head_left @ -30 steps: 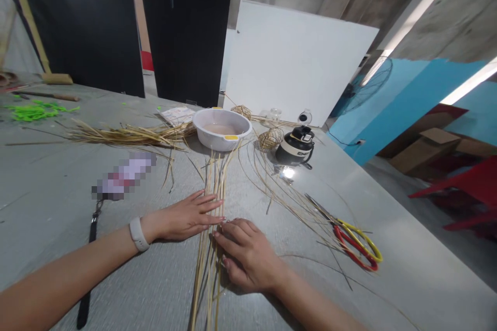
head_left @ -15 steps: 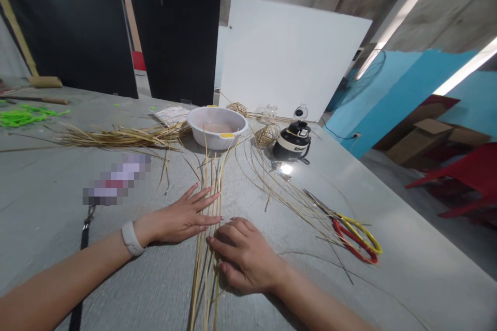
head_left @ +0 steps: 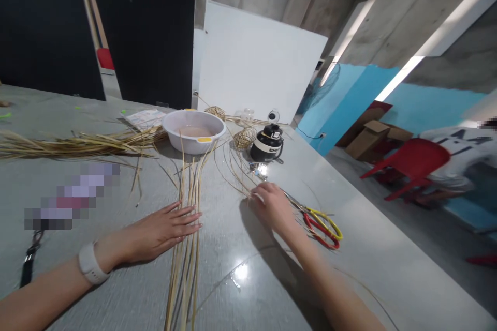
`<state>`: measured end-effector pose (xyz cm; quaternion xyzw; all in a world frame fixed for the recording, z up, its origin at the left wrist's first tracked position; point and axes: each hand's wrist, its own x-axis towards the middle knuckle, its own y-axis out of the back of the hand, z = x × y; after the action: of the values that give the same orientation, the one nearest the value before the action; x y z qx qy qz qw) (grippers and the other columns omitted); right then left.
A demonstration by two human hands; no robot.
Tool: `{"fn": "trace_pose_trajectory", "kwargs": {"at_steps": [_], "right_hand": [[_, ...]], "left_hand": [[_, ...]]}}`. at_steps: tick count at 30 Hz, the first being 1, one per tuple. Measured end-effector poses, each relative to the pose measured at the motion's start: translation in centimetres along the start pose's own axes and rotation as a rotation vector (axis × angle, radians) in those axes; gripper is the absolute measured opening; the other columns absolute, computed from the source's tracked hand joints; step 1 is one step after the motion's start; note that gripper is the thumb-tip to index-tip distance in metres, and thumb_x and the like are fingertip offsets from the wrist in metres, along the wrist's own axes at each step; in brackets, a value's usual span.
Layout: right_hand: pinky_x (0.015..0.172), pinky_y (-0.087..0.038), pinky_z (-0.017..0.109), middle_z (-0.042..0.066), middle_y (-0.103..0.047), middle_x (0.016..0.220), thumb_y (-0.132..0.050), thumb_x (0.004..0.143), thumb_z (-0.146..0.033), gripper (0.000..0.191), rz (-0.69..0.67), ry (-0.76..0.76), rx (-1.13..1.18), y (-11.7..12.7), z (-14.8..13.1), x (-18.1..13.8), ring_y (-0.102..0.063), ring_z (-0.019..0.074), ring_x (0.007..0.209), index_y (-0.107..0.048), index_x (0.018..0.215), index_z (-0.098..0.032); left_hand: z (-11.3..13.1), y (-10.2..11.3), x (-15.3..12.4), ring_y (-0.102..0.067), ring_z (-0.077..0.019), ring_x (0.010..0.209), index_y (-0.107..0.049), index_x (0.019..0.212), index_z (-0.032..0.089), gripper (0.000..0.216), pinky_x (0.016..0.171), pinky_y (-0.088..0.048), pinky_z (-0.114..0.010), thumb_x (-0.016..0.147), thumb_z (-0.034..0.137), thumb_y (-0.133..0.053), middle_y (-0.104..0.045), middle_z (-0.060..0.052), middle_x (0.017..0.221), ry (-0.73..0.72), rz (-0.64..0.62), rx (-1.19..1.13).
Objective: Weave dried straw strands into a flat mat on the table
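Observation:
My left hand (head_left: 166, 230) lies flat, fingers spread, across a row of thin bamboo strips (head_left: 190, 269) laid lengthwise on the grey table. The strips' far ends reach towards a light plastic basin (head_left: 174, 142) with liquid in it. Off to the right, my right hand (head_left: 272, 207) is curled down at the table, its fingertips pinched at the near ends of some loose bamboo strips (head_left: 229, 165); the fingers partly hide the hold. Scissors (head_left: 320, 227) with one red and one yellow handle lie just right of that hand.
Beyond the loose strips stand a black jug (head_left: 267, 146) with its lid up and a woven ball (head_left: 244, 138). A bundle of strips (head_left: 77, 145) lies at the left, above a blurred-out object (head_left: 73, 196) on a strap. A person in a white top (head_left: 462, 150) is by a red chair (head_left: 415, 160).
My right hand has left the laid-out strips and reached forward and right to the loose ones. My left hand stays flat on the row. The view has turned to the right.

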<state>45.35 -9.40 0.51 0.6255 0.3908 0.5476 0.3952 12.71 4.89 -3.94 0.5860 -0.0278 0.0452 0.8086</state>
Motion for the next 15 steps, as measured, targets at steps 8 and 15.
{"fn": "trace_pose_trajectory", "kwargs": {"at_steps": [8,15], "right_hand": [[0.075,-0.043,0.031,0.01,-0.072,0.093,-0.062,0.094,-0.025,0.012,-0.146,-0.315,-0.013,-1.6,2.2,1.1,-0.064,0.0251,0.092,-0.07,0.094,-0.017],[0.073,-0.04,0.029,0.008,-0.071,0.09,-0.063,0.093,-0.028,0.014,-0.126,-0.246,0.048,-2.1,2.5,1.3,-0.063,0.0228,0.088,-0.07,0.092,-0.016]], "left_hand": [[0.0,-0.1,0.0,-0.028,-0.0163,0.151,-0.024,0.157,0.043,0.049,0.126,-0.016,-0.038,0.11,0.034,-0.033,-0.03,0.006,0.163,0.009,-0.009,0.014],[-0.1,-0.1,0.0,-0.023,-0.0173,0.152,-0.019,0.158,0.043,0.05,0.125,-0.017,-0.042,0.11,0.032,-0.03,-0.024,0.006,0.164,0.037,-0.069,0.05]]}}
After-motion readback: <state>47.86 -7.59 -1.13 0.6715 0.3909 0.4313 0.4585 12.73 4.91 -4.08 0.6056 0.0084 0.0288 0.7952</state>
